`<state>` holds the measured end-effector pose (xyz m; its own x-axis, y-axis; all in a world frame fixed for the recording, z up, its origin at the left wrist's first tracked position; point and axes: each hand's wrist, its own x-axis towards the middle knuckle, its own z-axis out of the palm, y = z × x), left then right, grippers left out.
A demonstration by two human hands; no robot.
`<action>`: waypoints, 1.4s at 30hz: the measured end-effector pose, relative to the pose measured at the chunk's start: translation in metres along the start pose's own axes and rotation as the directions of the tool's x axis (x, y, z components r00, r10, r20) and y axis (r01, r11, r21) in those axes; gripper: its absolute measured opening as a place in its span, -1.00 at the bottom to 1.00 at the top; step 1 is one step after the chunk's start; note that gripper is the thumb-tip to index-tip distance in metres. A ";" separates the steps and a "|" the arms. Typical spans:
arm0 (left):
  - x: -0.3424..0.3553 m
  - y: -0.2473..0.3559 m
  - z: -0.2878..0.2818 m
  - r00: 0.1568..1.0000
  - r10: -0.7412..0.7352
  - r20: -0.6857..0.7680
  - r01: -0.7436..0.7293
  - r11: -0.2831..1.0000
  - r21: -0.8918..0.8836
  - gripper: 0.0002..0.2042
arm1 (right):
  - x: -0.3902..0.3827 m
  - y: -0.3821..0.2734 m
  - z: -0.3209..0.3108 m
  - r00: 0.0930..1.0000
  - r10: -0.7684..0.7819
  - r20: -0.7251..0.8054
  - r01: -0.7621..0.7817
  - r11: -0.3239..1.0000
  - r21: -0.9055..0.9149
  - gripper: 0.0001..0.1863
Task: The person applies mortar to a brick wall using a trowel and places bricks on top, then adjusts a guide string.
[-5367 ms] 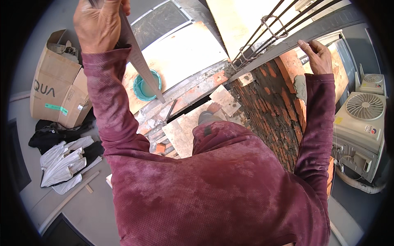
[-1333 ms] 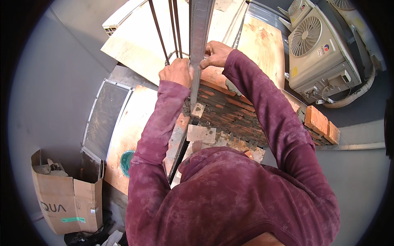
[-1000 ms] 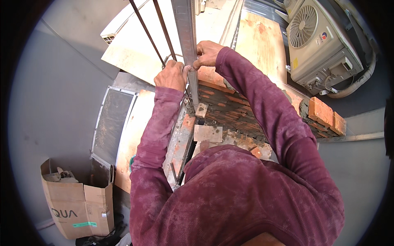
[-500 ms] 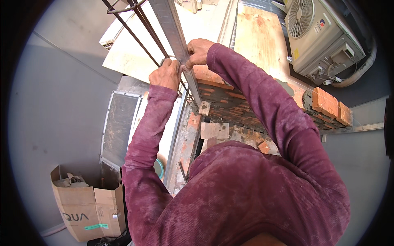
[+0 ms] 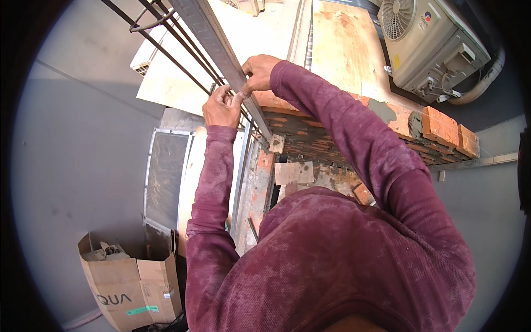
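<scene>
A long grey metal bar [image 5: 213,47] slants down from the upper edge to the end of a brick wall [image 5: 310,133]. At its right edge is my right hand [image 5: 262,73], its fingers bent and the thumb reaching toward the left hand. On the other side of the bar, my left hand [image 5: 221,110] is curled, thumb and fingertips close together. Anything small pinched in either hand is too fine to make out. Dark steel reinforcing rods [image 5: 182,44], joined by a bent hoop [image 5: 149,25], run alongside the bar just left of it.
Loose bricks [image 5: 440,126] and wet mortar [image 5: 381,110] lie along the wall top. An air-conditioner unit [image 5: 426,50] stands at the upper right beside a plywood sheet [image 5: 348,50]. A cardboard box [image 5: 127,285] with scraps is at the lower left. A small wooden block [image 5: 276,144] sits by the bar's foot.
My left hand has drawn slightly down from the bar, and its fingers have shifted into a pinch. The right hand has slid a little left along the bar. The view has shifted slightly.
</scene>
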<state>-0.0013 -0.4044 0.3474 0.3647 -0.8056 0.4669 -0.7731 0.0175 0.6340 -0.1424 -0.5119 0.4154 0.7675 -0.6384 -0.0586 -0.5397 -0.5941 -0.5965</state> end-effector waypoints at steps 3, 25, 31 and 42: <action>0.001 0.007 -0.003 0.992 -0.125 0.028 0.124 0.992 0.034 -0.69 | 0.001 0.001 -0.001 1.000 0.005 0.006 -0.004 0.999 -0.048 -0.56; 0.006 -0.021 -0.013 0.964 -0.161 0.210 0.239 0.871 -0.429 -0.73 | -0.095 -0.002 0.040 0.599 -0.364 -0.713 0.066 0.910 -0.409 -0.89; 0.008 -0.026 -0.003 0.963 -0.175 0.206 0.258 0.820 -0.510 -0.78 | -0.072 0.008 0.023 0.898 -0.039 -0.438 -0.102 0.950 -0.294 -0.77; 0.019 -0.034 -0.003 0.894 -0.297 0.336 0.448 0.644 -0.621 -0.81 | -0.042 0.009 0.014 0.883 0.026 -0.468 -0.116 0.979 -0.165 -0.77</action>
<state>0.0339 -0.4187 0.3367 0.3812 -0.9242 0.0213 -0.0123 0.0179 0.9998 -0.1748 -0.4839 0.4017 0.5020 -0.8083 0.3076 -0.6748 -0.5886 -0.4452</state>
